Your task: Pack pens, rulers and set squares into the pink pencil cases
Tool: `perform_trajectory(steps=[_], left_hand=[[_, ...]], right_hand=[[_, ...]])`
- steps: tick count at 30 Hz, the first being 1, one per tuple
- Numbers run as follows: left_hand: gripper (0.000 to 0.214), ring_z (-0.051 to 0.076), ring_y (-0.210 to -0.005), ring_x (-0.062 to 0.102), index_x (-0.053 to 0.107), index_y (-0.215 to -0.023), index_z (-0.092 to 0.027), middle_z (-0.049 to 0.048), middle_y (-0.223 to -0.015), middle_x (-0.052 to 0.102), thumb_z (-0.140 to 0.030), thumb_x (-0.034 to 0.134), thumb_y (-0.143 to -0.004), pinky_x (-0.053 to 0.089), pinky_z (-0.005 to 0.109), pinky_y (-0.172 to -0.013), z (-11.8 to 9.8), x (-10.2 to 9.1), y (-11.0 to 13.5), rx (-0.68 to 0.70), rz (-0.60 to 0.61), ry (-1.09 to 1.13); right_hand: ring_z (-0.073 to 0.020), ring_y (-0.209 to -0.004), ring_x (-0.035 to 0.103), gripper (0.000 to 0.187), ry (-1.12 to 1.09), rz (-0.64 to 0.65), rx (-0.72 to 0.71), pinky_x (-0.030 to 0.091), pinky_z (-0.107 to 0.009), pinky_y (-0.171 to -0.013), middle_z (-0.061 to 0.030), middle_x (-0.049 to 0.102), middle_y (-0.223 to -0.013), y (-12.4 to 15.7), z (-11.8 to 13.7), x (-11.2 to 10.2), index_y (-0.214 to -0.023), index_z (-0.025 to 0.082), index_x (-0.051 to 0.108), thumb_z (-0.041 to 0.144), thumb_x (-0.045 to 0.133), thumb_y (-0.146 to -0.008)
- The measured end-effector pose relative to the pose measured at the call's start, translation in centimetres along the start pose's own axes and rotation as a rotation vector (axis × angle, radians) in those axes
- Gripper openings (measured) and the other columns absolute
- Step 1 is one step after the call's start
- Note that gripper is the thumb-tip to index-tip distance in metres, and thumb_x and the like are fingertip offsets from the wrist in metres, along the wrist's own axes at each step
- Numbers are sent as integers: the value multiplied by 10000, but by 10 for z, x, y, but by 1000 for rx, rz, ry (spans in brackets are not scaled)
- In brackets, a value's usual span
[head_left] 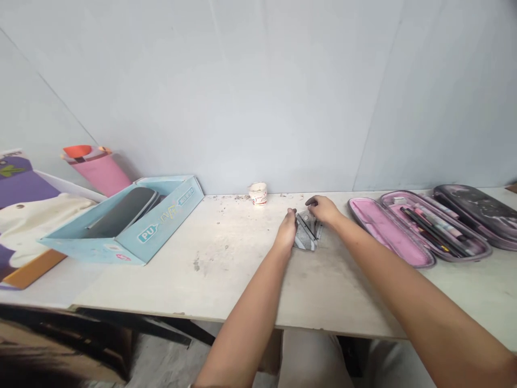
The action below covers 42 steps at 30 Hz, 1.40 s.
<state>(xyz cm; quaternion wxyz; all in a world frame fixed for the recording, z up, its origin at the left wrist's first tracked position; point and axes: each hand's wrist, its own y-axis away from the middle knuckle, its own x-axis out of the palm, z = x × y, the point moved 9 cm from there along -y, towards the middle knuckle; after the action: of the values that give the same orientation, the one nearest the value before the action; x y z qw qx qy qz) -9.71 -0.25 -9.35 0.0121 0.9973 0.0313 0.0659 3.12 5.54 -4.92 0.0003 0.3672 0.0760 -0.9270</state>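
A small clear plastic packet (306, 242) is held low over the table, right of the middle. Flat greyish see-through pieces and a dark diagonal strip show in it, perhaps drawing rulers; I cannot make out their exact kind. My left hand (287, 227) is closed on the packet's left edge, thumb uppermost. At the upper right edge, my right hand (324, 209) has its fingers bent and pinched on the packet, with dark smudges on the fingertips. Part of the packet is hidden behind the fingers.
An open pink-lined pencil case (391, 231) with several pens lies to the right, beside a dark closed case (479, 215). A paper cup (258, 194) stands near the wall. On the left are a blue box (133, 242) holding a grey case (125, 213) and a pink tumbler (99, 170).
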Motion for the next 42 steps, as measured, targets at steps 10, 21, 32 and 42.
perform_trajectory(steps=[10,21,32,42], left_hand=[[441,210,-1214,458,508,-1239,-218,61,-1326,498,-432,440,-859,337,382,-1045,-34,31,21,259,197,-248],[411,210,-1196,467,531,-1226,-190,82,-1301,516,-362,419,-869,359,385,-1021,-59,159,41,372,438,-299],[416,318,-1353,177,561,-1175,-267,95,-1382,414,-432,483,-801,-15,572,-1070,-21,204,53,476,208,-1106],[432,234,-1265,363,522,-1218,-149,141,-1288,490,-353,361,-873,227,399,-1080,-41,154,45,516,118,-979]], right_hand=[[-122,-757,587,168,-281,-176,-132,448,-272,-784,-17,658,-814,19,5,-57,-827,192,629,133,508,-727],[-124,-729,628,263,-515,-231,-102,529,-285,-664,-54,629,-925,45,-70,-139,-1028,171,505,232,502,-773],[-254,-1023,545,281,134,-239,-116,380,-372,-909,-190,587,-1068,84,-120,-140,-1052,99,571,166,440,-813],[-261,-1051,506,278,301,-195,-223,322,-372,-959,-166,601,-1062,88,-102,-135,-968,94,638,191,416,-832]])
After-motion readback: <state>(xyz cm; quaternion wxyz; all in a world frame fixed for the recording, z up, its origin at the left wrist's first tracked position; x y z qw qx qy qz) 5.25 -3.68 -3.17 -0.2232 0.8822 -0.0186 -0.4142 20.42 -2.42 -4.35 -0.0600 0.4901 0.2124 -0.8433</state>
